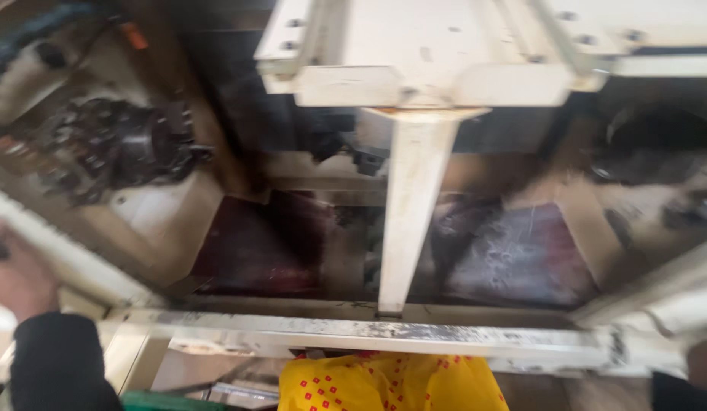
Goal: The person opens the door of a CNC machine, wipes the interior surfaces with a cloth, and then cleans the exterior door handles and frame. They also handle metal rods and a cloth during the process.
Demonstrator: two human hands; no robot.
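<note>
The cream-painted metal machine frame (414,76) fills my view, its front rail (368,335) running across at six o'clock, with open room in the dark, reddish bay (254,251) behind it. A cream upright post (406,213) splits that bay. The frame is worn, chipped and grimy. My left hand (14,278), at nine o'clock, rests on the frame's slanted left rail (71,259), fingers curled; the blur hides how tight that grip is. My right hand (703,365) barely shows at four o'clock; I cannot tell its grip. Yellow red-dotted cloth (391,384) lies below.

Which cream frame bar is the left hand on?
The slanted bar at far left, under the left hand; the front rail and upright post go untouched.
</note>
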